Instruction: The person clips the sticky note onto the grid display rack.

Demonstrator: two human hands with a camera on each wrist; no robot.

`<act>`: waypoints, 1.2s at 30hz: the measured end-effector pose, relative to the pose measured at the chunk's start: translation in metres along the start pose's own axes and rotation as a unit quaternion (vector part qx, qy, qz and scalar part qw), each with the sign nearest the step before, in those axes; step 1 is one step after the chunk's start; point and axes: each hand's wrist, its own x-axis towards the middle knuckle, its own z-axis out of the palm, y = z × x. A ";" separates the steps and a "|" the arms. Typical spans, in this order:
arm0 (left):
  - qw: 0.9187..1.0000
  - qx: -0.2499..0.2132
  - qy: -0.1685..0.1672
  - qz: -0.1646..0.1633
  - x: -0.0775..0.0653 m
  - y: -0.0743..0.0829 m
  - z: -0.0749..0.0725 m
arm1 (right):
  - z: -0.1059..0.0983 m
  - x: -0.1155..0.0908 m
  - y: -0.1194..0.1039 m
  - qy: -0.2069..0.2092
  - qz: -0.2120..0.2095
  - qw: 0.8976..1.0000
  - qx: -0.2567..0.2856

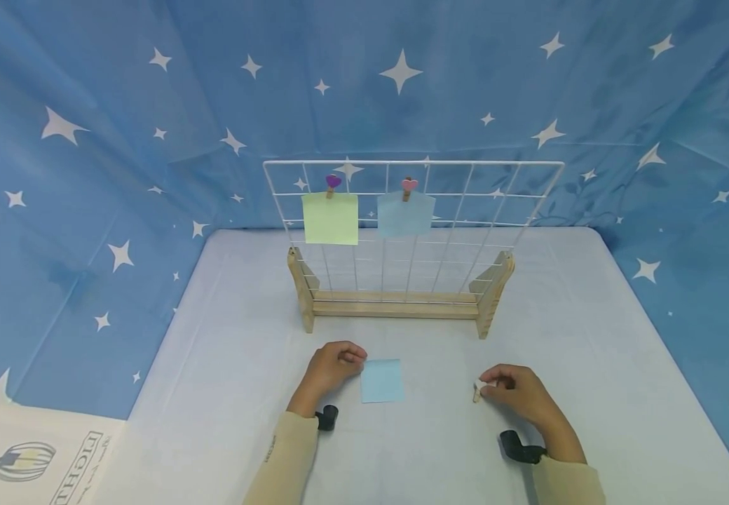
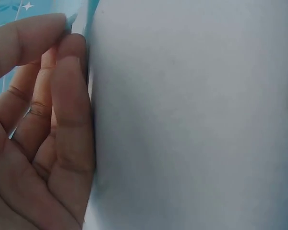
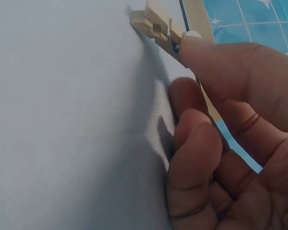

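My left hand (image 1: pixel 333 366) pinches the upper left corner of a blue sticky note (image 1: pixel 383 381) between thumb and index finger. The note lies close over the white table in front of the rack. In the left wrist view a sliver of the blue paper shows at the fingertips (image 2: pixel 60 24). On the right, my right hand (image 1: pixel 519 393) holds a small wooden clothespin (image 3: pixel 156 28) with a white top (image 1: pixel 481 384) between thumb and fingers. The clothespin's jaws point away from the hand, low over the tabletop.
A white wire grid (image 1: pixel 453 194) stands upright in a wooden base (image 1: pixel 396 308) behind the hands. A purple-heart clip (image 1: pixel 334 182) holds a green note (image 1: pixel 331 219) on it; a pink-heart clip (image 1: pixel 409 184) holds a blue note (image 1: pixel 406 216). A star-patterned blue curtain (image 1: pixel 364 119) surrounds the table (image 1: pixel 226 301).
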 end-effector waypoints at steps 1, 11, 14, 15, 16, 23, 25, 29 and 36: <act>1.000 -0.003 0.000 0.000 0.000 0.000 0.000 | -0.001 0.000 0.000 -0.002 -0.001 1.000 0.003; 0.999 -0.039 -0.011 -0.006 0.001 0.002 -0.003 | -0.007 -0.001 0.003 -0.038 -0.022 0.997 0.057; 0.999 -0.050 -0.019 -0.006 0.001 0.001 -0.004 | -0.008 -0.001 0.004 -0.041 -0.022 0.996 0.071; 0.998 -0.052 -0.022 -0.006 0.001 0.001 -0.004 | -0.008 -0.001 0.004 -0.043 -0.023 0.996 0.077; 0.998 -0.054 -0.025 -0.006 0.001 0.000 -0.004 | -0.008 -0.001 0.004 -0.045 -0.023 0.995 0.082; 0.997 -0.066 -0.040 -0.002 -0.001 -0.004 -0.004 | -0.005 -0.001 0.006 -0.019 -0.001 0.993 0.118; 0.997 -0.061 -0.036 -0.006 -0.002 -0.004 -0.004 | -0.004 -0.002 0.007 -0.004 0.012 0.993 0.118; 0.998 -0.054 -0.028 -0.016 -0.005 -0.002 -0.004 | -0.003 -0.005 0.009 0.020 0.028 0.992 0.122; 0.996 -0.083 -0.021 -0.002 -0.006 0.001 -0.005 | -0.005 -0.009 0.009 0.060 0.019 0.982 0.176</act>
